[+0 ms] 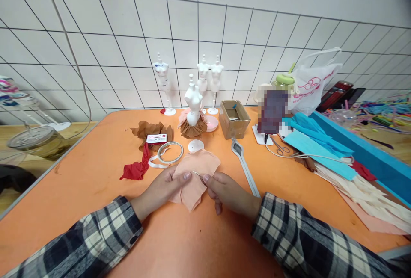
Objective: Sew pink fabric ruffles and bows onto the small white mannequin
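- While your left grip (166, 182) pinches the peach sheet (193, 189) at your twelve o'clock, your right grip (221, 186) clasps a slim metal tool (198, 175) over it.
- A white mannequin (193, 99) stands beyond it.

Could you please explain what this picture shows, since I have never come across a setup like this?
Of course. There is no robot here: a person is working with two bare hands, and the single picture comes from a camera worn on their head, looking forward and down. The left hand holds a peach-coloured sheet; I cannot tell whether it is cloth or paper. The right hand grips a slim metal tool against it. On the orange table ahead lie a red scrap and an open cardboard box, and a small white mannequin with brown ruffles around its base.
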Tool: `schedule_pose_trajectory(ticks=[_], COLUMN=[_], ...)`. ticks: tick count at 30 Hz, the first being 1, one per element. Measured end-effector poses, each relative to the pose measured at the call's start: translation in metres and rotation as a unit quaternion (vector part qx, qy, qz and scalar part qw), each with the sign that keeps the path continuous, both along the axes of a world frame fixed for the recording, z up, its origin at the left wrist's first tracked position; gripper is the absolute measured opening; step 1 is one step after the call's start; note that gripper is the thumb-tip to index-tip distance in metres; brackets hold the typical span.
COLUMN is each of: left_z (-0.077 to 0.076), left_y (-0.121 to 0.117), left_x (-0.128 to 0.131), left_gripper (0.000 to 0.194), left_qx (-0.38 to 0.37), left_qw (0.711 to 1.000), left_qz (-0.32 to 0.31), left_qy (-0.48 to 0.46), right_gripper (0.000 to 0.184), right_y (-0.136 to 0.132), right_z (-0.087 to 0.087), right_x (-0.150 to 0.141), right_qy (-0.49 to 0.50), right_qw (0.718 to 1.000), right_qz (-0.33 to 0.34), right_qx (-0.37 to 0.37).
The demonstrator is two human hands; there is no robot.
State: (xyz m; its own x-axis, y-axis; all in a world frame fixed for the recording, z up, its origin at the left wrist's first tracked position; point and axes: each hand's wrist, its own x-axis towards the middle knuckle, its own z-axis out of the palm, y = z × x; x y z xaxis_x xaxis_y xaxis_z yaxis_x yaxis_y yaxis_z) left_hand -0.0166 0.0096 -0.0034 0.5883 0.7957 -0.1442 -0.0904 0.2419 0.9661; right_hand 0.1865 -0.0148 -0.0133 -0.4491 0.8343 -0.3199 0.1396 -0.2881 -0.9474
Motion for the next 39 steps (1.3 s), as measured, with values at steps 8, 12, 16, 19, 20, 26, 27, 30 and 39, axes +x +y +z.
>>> schedule_pose_trajectory(ticks=[8,12,16,19,20,26,27,30,39], left_z=[-0.002,0.0,0.0,-0.001,-0.001,-0.001,-0.002,-0.003,0.0], left_y=[-0.001,-0.001,-0.001,0.0,0.0,0.002,0.002,0.001,0.0], left_x=[0.003,0.004,0.004,0.003,0.003,0.003,0.003,0.004,0.002], left_gripper=[0.031,0.029,0.029,0.029,0.028,0.027,0.028,0.031,0.047], left_qx=[-0.074,-0.071,-0.072,-0.069,-0.068,-0.07,-0.072,-0.073,-0.039], left_qw=[0.997,0.997,0.997,0.996,0.996,0.996,0.996,0.995,0.997], left_qz=[-0.013,-0.018,-0.012,-0.01,-0.01,0.009,0.013,0.008,-0.029], left_qy=[-0.033,-0.038,-0.039,-0.051,-0.054,-0.06,-0.058,-0.06,-0.067], right_gripper=[0.041,0.04,0.039,0.037,0.037,0.038,0.038,0.038,0.043], right_y=[0.001,0.002,0.002,0.001,0.001,0.002,0.002,0.002,0.007], right_z=[-0.002,-0.005,0.0,0.006,0.007,0.004,0.004,0.002,-0.002], right_x=[0.0,-0.001,-0.001,0.001,0.001,0.002,0.002,0.001,-0.001], right_qy=[-0.013,-0.02,-0.009,0.024,0.033,0.036,0.035,0.029,0.039], right_qw=[1.0,1.0,1.0,0.999,0.999,0.999,0.999,0.999,0.998], right_qz=[-0.001,-0.002,0.001,0.015,0.021,0.015,0.015,0.011,0.012], right_qx=[-0.014,-0.023,-0.028,-0.03,-0.028,-0.027,-0.029,-0.031,-0.041])
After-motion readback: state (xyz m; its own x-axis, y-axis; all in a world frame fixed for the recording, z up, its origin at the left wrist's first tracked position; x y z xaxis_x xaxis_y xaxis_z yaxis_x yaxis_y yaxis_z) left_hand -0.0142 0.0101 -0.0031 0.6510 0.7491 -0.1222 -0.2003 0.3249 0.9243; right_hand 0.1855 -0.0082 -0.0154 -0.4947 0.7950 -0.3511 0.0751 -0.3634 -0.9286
